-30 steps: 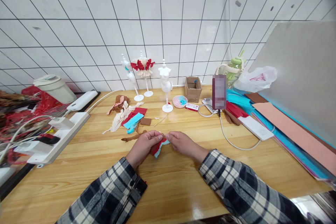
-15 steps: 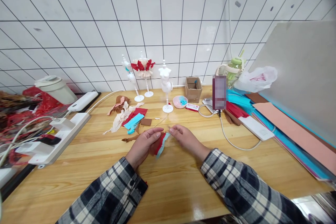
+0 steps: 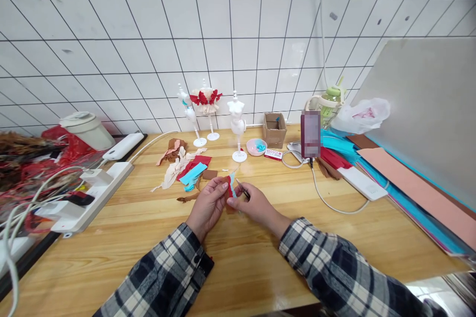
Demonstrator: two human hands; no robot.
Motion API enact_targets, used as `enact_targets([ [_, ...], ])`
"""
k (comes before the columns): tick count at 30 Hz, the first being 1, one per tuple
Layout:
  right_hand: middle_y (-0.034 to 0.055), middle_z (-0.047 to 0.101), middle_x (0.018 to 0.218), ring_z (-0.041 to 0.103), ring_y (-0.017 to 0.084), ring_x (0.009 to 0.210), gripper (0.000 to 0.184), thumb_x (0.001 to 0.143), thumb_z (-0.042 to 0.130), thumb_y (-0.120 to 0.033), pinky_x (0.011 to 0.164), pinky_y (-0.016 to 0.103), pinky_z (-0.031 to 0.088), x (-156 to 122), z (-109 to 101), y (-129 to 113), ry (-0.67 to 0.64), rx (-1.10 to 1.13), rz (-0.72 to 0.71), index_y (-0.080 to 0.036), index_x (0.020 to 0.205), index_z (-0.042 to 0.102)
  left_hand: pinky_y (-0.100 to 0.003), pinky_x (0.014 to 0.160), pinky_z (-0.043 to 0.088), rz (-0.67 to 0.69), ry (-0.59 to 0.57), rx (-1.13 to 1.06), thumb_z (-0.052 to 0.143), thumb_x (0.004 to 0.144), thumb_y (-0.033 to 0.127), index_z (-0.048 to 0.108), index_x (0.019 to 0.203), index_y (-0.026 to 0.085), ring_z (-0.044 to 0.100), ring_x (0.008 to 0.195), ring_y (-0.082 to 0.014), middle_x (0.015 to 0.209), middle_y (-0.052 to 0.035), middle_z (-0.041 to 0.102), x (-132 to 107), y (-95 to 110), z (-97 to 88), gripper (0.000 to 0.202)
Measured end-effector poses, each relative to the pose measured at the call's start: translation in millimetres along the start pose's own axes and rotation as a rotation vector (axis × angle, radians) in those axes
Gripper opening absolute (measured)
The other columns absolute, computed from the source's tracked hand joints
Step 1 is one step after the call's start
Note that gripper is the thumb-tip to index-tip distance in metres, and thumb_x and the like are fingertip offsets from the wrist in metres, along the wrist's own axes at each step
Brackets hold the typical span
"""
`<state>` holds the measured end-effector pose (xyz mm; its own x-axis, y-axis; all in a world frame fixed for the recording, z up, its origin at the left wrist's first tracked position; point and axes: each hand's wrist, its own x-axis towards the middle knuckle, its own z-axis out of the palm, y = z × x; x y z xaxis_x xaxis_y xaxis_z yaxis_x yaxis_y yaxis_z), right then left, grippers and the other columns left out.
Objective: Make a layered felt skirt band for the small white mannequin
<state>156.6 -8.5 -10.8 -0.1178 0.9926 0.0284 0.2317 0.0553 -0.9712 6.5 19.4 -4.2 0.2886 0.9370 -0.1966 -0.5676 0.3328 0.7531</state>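
Note:
In front of me, my left hand (image 3: 208, 209) is closed, with thumb and fingers pinching layered red, light-blue and brown crepe-paper-like strips (image 3: 230, 192). Close on the right, my right hand (image 3: 256, 203) is curled around a small dark pointed tool (image 3: 243, 190) with a pale tip; its exact kind is unclear. The right thumb meets the lower edge of the strips. Beyond both hands stands a bare white mini dress form (image 3: 237, 121). A second dress form (image 3: 206, 101) wears a cream ruffle with red bows, and a third (image 3: 189, 116) has a blue band.
Crumpled paper scraps (image 3: 193, 173) lie left of the hands. Behind are a pink bowl (image 3: 253, 147) with blue pieces, a small cardboard box (image 3: 274, 131) and a phone (image 3: 311, 133) on a cable. A power strip (image 3: 96, 193) runs along the left; coloured sheets (image 3: 420, 183) lie right.
My right hand has moved slightly down and closer to my left, and the dark tool now shows in it. The strips stand more upright. The view has shifted slightly.

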Motion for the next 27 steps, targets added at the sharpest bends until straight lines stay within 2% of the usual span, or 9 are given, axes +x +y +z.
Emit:
enact_targets([
  [5,-0.0018,0.057,0.073,0.048,0.012,0.066,0.021,0.069,0.067,-0.031,0.064,0.025,0.039,1.9,0.3,3.9,-0.035,0.081,0.040,-0.015,0.079,0.060,-0.019,0.073,0.055,0.097,0.084,-0.026,0.071,0.069,0.005,0.058,0.094,0.019,0.066,0.078,-0.0083,0.090,0.0009,0.068,-0.5,4.2,-2.8,0.032],
  [11,-0.0049,0.050,0.062,0.042,0.009,0.056,0.030,0.063,0.073,-0.033,0.055,0.023,0.033,2.1,-8.9,3.7,-0.010,0.245,0.192,-0.015,0.080,0.056,-0.015,0.070,0.049,0.141,0.177,0.088,0.074,0.069,0.014,0.058,0.097,0.020,0.062,0.078,-0.0062,0.089,0.0023,0.064,2.8,5.6,-16.1,0.033],
  [14,-0.0057,0.049,0.061,0.042,0.009,0.056,0.030,0.063,0.073,-0.031,0.055,0.023,0.035,3.4,-14.5,4.2,-0.004,0.217,0.205,-0.016,0.083,0.056,-0.023,0.079,0.049,0.215,0.231,0.296,0.074,0.069,0.023,0.056,0.101,0.022,0.061,0.087,-0.0113,0.094,0.0000,0.062,2.9,5.8,-17.9,0.036],
  [17,-0.0043,0.054,0.068,0.048,0.010,0.060,0.031,0.065,0.071,-0.027,0.057,0.023,0.038,3.6,-20.7,6.0,-0.032,0.066,0.128,-0.017,0.090,0.056,-0.035,0.097,0.040,0.489,0.259,0.745,0.071,0.071,0.027,0.058,0.106,0.023,0.053,0.110,-0.0203,0.112,-0.0054,0.059,-3.5,10.9,-12.7,0.038],
  [18,-0.0042,0.056,0.070,0.050,0.011,0.062,0.032,0.065,0.070,-0.026,0.057,0.022,0.038,3.0,-22.5,6.2,-0.063,0.021,0.088,-0.018,0.092,0.054,-0.038,0.102,0.035,0.578,0.210,0.910,0.069,0.073,0.028,0.060,0.106,0.023,0.050,0.115,-0.0226,0.116,-0.0068,0.058,-6.8,13.5,-10.1,0.035],
  [20,-0.0051,0.058,0.070,0.052,0.011,0.063,0.034,0.067,0.069,-0.025,0.057,0.021,0.037,0.7,-25.4,4.9,-0.153,-0.036,0.007,-0.021,0.095,0.051,-0.041,0.107,0.028,0.646,0.009,1.161,0.066,0.076,0.030,0.064,0.104,0.024,0.046,0.119,-0.0260,0.119,-0.0082,0.058,-13.2,18.4,-5.2,0.029],
  [23,-0.0064,0.061,0.068,0.052,0.010,0.060,0.034,0.070,0.069,-0.029,0.057,0.021,0.036,-3.8,-27.7,0.0,-0.266,-0.087,-0.094,-0.022,0.096,0.047,-0.046,0.111,0.015,0.547,-0.237,1.329,0.068,0.074,0.036,0.070,0.099,0.028,0.036,0.128,-0.0310,0.124,-0.0072,0.059,-17.9,22.0,-1.5,0.026],
  [25,-0.0059,0.064,0.069,0.054,0.011,0.060,0.035,0.071,0.069,-0.031,0.058,0.021,0.037,-5.7,-28.7,-2.5,-0.288,-0.101,-0.119,-0.022,0.096,0.047,-0.047,0.111,0.008,0.472,-0.304,1.349,0.069,0.073,0.038,0.072,0.088,0.029,0.036,0.128,-0.0321,0.121,-0.0059,0.062,-17.2,21.6,-1.3,0.018],
  [27,-0.0050,0.065,0.071,0.056,0.012,0.062,0.036,0.071,0.070,-0.030,0.060,0.022,0.039,-5.8,-30.1,-2.9,-0.290,-0.079,-0.099,-0.022,0.098,0.046,-0.045,0.110,0.010,0.438,-0.334,1.342,0.068,0.074,0.038,0.072,0.076,0.027,0.047,0.117,-0.0300,0.108,-0.0054,0.067,-15.1,20.2,-1.6,0.011],
])
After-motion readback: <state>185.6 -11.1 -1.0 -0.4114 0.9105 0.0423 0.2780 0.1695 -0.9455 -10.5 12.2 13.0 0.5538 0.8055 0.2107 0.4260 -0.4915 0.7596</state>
